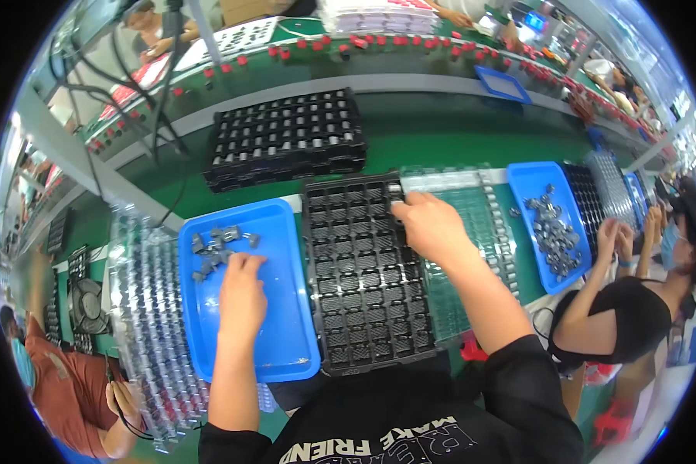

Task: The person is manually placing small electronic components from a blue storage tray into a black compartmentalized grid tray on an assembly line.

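My left hand (243, 298) hangs over a blue plastic tray (286, 309), its fingers curled down beside a small heap of grey, block-like parts (215, 246). Whether a part is between those fingertips is hidden. A black compartment tray (367, 278) lies to the right of the blue one, and nearly all its cells look bare. At its far right corner sits a small silvery part (395, 189). Just nearer than that part, the fingers of my right hand (433, 220) are pinched together at the tray's edge; what they hold is too small to make out.
A stack of black trays (286, 139) filled with silvery parts stands beyond. Clear plastic trays (464, 255) lie right of the black tray, with others (151, 325) at left. A second blue tray (522, 185) holds grey parts. People (619, 317) work on both sides.
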The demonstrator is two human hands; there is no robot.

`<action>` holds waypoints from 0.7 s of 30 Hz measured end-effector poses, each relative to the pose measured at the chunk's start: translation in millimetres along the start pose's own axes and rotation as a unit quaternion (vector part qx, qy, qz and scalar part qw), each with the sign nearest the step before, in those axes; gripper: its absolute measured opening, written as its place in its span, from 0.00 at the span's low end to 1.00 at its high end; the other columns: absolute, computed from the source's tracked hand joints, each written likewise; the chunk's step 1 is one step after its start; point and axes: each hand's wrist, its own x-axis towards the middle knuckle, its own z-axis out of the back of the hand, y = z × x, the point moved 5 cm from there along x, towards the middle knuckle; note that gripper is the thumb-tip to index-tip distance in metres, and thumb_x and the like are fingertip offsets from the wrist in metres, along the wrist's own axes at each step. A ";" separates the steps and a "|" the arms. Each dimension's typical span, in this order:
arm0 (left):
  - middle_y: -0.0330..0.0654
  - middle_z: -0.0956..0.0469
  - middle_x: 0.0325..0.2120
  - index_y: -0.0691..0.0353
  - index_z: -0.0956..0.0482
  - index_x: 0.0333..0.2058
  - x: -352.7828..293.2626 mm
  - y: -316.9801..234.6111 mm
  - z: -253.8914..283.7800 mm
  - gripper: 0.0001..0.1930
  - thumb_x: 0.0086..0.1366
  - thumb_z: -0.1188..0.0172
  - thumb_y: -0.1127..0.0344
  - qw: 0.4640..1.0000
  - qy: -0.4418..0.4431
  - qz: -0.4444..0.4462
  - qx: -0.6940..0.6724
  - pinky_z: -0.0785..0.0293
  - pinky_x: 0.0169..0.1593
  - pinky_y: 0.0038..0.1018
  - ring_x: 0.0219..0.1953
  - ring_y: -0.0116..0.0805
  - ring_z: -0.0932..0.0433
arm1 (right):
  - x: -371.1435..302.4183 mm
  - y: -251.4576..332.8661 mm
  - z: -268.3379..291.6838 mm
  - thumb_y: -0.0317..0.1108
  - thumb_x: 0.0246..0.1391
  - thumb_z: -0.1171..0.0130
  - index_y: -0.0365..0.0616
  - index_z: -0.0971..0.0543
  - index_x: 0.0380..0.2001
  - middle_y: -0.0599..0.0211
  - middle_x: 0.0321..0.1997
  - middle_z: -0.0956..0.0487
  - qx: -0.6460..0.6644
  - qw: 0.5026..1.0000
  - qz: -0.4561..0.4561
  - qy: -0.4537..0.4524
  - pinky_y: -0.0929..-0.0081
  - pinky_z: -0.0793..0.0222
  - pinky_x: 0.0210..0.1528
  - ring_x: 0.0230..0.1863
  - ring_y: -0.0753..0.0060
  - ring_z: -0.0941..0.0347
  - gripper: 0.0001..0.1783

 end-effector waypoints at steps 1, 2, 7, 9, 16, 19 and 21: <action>0.53 0.24 0.50 0.63 0.19 0.48 0.6 3.0 -4.2 0.22 0.53 0.39 0.85 1.000 -0.002 0.015 -0.020 0.24 0.56 0.43 0.52 0.56 0.22 | 1.1 -1.2 -3.1 0.25 0.47 0.40 0.47 0.19 0.34 0.60 0.37 0.22 -0.008 0.999 -0.008 0.031 0.53 0.23 0.45 0.46 0.50 0.21 0.09; 0.54 0.24 0.49 0.64 0.20 0.49 3.7 3.1 -3.4 0.22 0.54 0.40 0.85 1.000 -0.017 0.011 -0.015 0.24 0.56 0.43 0.52 0.57 0.22 | 3.7 -5.1 -6.3 0.26 0.48 0.40 0.47 0.19 0.35 0.59 0.38 0.21 -0.002 0.999 -0.016 0.048 0.54 0.23 0.46 0.46 0.50 0.21 0.09; 0.50 0.22 0.50 0.61 0.21 0.51 1.6 21.0 4.1 0.22 0.56 0.40 0.84 0.990 0.024 0.129 0.051 0.24 0.54 0.44 0.52 0.56 0.21 | -14.2 -34.3 16.2 0.29 0.49 0.31 0.42 0.17 0.44 0.53 0.47 0.16 0.184 0.981 -0.056 0.022 0.58 0.22 0.52 0.49 0.48 0.19 0.17; 0.49 0.22 0.51 0.61 0.21 0.51 -0.6 25.4 5.1 0.22 0.57 0.40 0.83 0.985 0.038 0.157 0.059 0.24 0.54 0.44 0.52 0.55 0.21 | -55.5 -61.5 41.8 0.26 0.47 0.29 0.39 0.18 0.43 0.53 0.44 0.15 0.138 0.967 -0.216 0.011 0.60 0.22 0.52 0.48 0.50 0.18 0.17; 0.49 0.22 0.51 0.58 0.21 0.53 2.5 20.3 13.7 0.23 0.57 0.38 0.81 0.988 0.044 0.119 0.090 0.23 0.53 0.44 0.52 0.55 0.21 | -152.3 -133.1 27.0 0.30 0.44 0.25 0.40 0.21 0.28 0.68 0.23 0.21 0.180 0.898 -0.399 0.036 0.73 0.30 0.30 0.25 0.75 0.25 0.12; 0.51 0.22 0.48 0.61 0.20 0.51 0.7 21.8 15.5 0.19 0.60 0.38 0.77 0.990 0.036 0.091 0.098 0.22 0.51 0.45 0.48 0.56 0.19 | -156.8 -134.3 25.6 0.28 0.45 0.28 0.40 0.21 0.27 0.71 0.21 0.23 0.185 0.910 -0.371 0.021 0.75 0.31 0.29 0.24 0.78 0.27 0.10; 0.53 0.22 0.46 0.64 0.18 0.46 -7.2 21.6 21.8 0.15 0.58 0.33 0.75 0.999 0.023 0.047 0.013 0.22 0.52 0.44 0.48 0.58 0.20 | -154.1 -130.3 21.9 0.26 0.46 0.29 0.39 0.20 0.28 0.68 0.24 0.24 0.214 0.921 -0.326 0.009 0.74 0.30 0.33 0.27 0.74 0.27 0.08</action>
